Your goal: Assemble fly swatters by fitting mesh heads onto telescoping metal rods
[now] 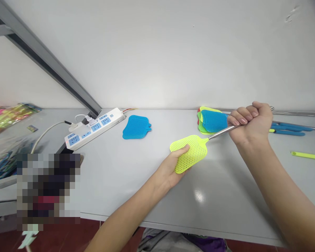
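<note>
My left hand (174, 166) is closed on a yellow perforated fly swatter head (190, 154), thumb on top and fingers underneath. A thin metal rod (220, 133) meets the narrow neck of that head; whether it is fully seated I cannot tell. Wrapped round the rod is my right hand (252, 122), its fingers curled in a fist, with the rod's end poking out past it. Just behind the right hand lies a small pile of swatter heads, a blue one (215, 120) on top of yellow-green ones.
Blue swatter heads (136, 127) lie left of centre, near a white power strip (94, 128) with plugs and cables. At right are blue handle tubes (290, 132), metal rods (299, 113) and a yellow tube (308, 155). Bagged items (13, 117) sit far left.
</note>
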`<state>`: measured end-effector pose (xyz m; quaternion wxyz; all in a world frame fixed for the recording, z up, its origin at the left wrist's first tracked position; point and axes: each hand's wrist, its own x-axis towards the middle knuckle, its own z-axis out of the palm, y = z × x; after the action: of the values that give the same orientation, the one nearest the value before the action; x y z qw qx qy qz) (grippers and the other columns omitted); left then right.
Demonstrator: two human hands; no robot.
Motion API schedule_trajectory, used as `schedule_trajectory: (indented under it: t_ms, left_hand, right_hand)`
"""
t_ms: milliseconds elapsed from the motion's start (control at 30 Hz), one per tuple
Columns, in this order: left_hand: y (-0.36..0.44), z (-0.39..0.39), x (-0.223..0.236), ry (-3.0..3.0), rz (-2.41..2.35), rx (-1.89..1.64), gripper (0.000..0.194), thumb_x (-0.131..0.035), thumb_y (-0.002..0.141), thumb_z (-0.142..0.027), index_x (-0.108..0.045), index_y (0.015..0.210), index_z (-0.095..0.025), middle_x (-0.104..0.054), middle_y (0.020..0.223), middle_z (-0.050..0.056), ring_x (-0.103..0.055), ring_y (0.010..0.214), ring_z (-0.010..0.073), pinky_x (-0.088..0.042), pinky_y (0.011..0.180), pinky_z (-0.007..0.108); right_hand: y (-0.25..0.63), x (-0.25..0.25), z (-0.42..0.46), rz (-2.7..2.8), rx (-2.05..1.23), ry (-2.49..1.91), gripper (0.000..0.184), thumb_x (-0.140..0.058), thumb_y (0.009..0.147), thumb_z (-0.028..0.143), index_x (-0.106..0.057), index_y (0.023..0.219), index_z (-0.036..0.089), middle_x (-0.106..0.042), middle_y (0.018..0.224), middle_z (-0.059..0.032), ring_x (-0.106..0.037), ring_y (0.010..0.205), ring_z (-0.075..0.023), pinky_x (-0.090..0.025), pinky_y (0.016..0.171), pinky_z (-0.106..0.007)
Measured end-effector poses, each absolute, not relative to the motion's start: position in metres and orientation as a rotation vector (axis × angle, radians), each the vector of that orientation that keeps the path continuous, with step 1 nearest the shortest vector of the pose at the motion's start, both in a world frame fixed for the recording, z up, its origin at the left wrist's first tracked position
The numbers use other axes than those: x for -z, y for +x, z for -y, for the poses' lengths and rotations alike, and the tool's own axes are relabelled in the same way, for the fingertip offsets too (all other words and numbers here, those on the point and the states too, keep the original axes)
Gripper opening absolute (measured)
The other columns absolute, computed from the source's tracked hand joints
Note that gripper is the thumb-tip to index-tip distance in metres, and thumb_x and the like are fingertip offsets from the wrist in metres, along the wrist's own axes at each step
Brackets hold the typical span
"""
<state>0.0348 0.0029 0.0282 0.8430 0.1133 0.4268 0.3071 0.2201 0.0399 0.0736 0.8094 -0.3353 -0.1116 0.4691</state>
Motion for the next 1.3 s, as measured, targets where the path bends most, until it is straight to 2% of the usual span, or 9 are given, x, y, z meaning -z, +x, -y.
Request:
schedule_trajectory:
  t_ms: [1067,1300]
  left_hand:
    - [0.0328,-0.0027,-0.0289,0.226,-0.910,-0.666,0.026,-0.064,0.064,-0.025,-0.058,0.089,-0.018,-0.060,0.086,0.002,-0.055,0.065,0.0088,-0.041,0.053,0.017]
    - [0.0335,-0.0034,-0.0300,0.229,-0.915,-0.667,0.021,-0.063,0.066,-0.024,-0.058,0.085,-0.017,-0.060,0.083,0.002,-0.055,0.064,0.0087,-0.042,0.054,0.017]
  right_hand:
    - [0.2210,-0.0652,-0.0443,0.161,-1.040,-0.749,0.032,-0.042,0.066,0.019,-0.013,0.052,0.017,-0.013,0.042,0.0069,-0.015,0.033,-0.0047,-0.017,0.030,-0.019]
    - [0.2204,-0.0643,-0.0449,0.132,-1.038,-0.759,0.032,-0.041,0.066,0.018,-0.012,0.053,0.017,-0.012,0.042,0.0069,-0.015,0.033,-0.0050,-0.017,0.030,-0.019]
